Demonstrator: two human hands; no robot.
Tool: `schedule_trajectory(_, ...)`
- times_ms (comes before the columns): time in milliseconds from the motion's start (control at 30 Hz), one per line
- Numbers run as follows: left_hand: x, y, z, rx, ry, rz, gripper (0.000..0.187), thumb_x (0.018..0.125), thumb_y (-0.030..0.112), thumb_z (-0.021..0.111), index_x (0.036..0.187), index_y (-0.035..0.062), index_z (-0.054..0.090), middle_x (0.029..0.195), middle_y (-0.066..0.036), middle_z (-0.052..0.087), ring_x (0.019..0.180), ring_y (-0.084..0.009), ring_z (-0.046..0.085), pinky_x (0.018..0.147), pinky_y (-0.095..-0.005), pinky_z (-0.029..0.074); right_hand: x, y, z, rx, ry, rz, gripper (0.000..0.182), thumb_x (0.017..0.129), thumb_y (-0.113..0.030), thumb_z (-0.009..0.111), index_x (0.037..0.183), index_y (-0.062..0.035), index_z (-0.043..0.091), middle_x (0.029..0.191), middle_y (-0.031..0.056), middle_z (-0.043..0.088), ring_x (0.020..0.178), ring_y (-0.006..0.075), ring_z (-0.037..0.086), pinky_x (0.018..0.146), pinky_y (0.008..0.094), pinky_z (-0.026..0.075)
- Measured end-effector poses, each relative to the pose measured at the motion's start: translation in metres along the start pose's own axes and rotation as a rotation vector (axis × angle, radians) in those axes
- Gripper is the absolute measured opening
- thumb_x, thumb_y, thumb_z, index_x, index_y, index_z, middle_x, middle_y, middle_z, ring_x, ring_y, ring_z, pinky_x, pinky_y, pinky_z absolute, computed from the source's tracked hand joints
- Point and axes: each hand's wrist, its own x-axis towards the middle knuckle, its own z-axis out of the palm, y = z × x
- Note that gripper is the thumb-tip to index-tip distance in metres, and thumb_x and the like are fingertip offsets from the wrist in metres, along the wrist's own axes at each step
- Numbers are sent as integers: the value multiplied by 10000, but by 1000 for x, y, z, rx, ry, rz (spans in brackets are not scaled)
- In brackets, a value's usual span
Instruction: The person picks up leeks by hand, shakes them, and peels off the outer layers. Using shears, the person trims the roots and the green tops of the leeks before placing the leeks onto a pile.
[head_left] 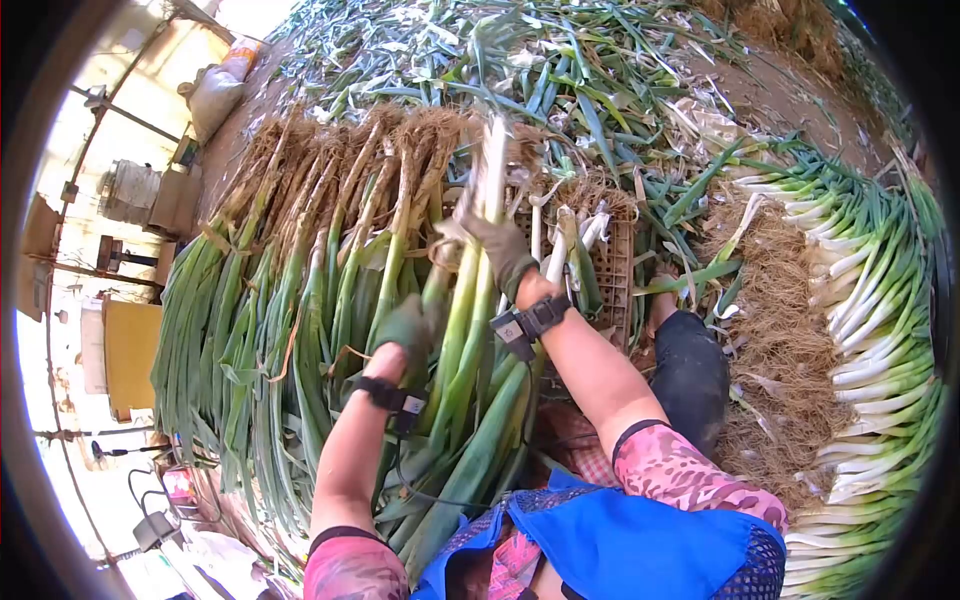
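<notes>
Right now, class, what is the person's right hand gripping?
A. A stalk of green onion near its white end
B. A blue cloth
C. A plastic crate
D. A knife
A: the gloved right hand closes around a green onion stalk near its white end, while the left hand grips the green leaves lower down, above the pile of untrimmed onions.

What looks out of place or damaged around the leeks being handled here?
Nothing looks damaged. Both gloved hands, left hand and right hand, grip a leek over the untrimmed pile. Cut leaves and roots litter the ground, beside the trimmed stack.
</notes>
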Motion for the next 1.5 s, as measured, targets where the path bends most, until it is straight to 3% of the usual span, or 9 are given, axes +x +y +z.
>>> schedule_trajectory(133, -22, -18, 17, -159, -101, 14, 456, 941, 459, 523, 1001, 24, 646, 869, -191, 678, 825, -324, 651, 752, -413, 490, -10, 62, -74, -372, 4, 109, 347, 967, -353, 540, 1055, -58, 699, 942, 88, 714, 813, 177, 665, 764, 302, 498)
schedule_trajectory(367, -65, -5, -15, -285, -174, 47, 441, 935, 421, 548, 995, -7, 636, 773, -122, 632, 714, -209, 591, 679, -363, 477, -6, 68, -84, -748, -30, 473, 539, 908, -352, 612, 1267, 45, 551, 1122, 168, 666, 990, 254, 648, 863, 352, 513)
schedule_trajectory(467, -45, -44, 15, -28, -233, 13, 471, 886, 428, 621, 1069, -6, 644, 844, -114, 663, 768, -191, 608, 705, -363, 483, -78, -14, -52, -1059, -2, 191, 679, 860, -381, 649, 1322, 85, 473, 1390, 278, 485, 1274, 348, 502, 1079, 354, 386)
schedule_trajectory(500, -53, -45, 6, -120, -304, -3, 488, 870, 438, 640, 1081, -2, 647, 862, -104, 667, 775, -189, 609, 708, -360, 484, -100, -20, -59, -1299, 115, -185, 626, 817, -381, 723, 1212, 67, 535, 1160, 246, 628, 1064, 319, 616, 947, 400, 463)
schedule_trajectory(633, -92, -38, -40, -268, -459, -90, 465, 837, 401, 719, 1094, 20, 651, 864, -26, 649, 749, -140, 577, 691, -313, 472, -173, -59, -67, -1821, 217, 333, 933, 804, -474, 654, 1491, -5, 231, 1556, 268, 214, 1435, 418, 246, 1157, 437, 280)
schedule_trajectory(933, -221, 13, -246, -703, -65, 432, 309, 967, 299, 603, 1146, 48, 619, 919, -28, 650, 806, -111, 593, 702, -271, 496, -123, 74, -179, -1422, 137, 436, 1241, 731, -435, 734, 1517, -13, -129, 1584, 294, 35, 1422, 458, 251, 1151, 470, 284)
schedule_trajectory(1233, -360, -12, -413, -19, 682, 413, 436, 983, 285, 552, 1334, 25, 540, 1111, -72, 608, 986, -156, 597, 836, -289, 509, -200, 12, -110, -1875, 174, 466, 1005, 802, -356, 694, 1493, 50, 89, 1283, 306, 512, 1159, 410, 563, 984, 468, 454)
schedule_trajectory(1367, -305, -7, -328, -181, 144, 567, 443, 922, 106, 581, 1353, 22, 522, 1226, -120, 613, 1070, -204, 593, 907, -318, 511, -216, -29, -84, -1539, 157, 441, 819, 814, -354, 668, 1413, 22, 256, 1059, 302, 641, 1023, 422, 635, 889, 462, 502)
schedule_trajectory(1500, -201, 77, -138, -583, -296, 80, 308, 887, 318, 642, 1043, 52, 664, 806, -25, 619, 737, -98, 569, 641, -266, 487, -253, -35, -96, -1218, 143, 164, 660, 801, -313, 633, 1336, -8, 397, 906, 233, 651, 823, 386, 647, 760, 458, 504)
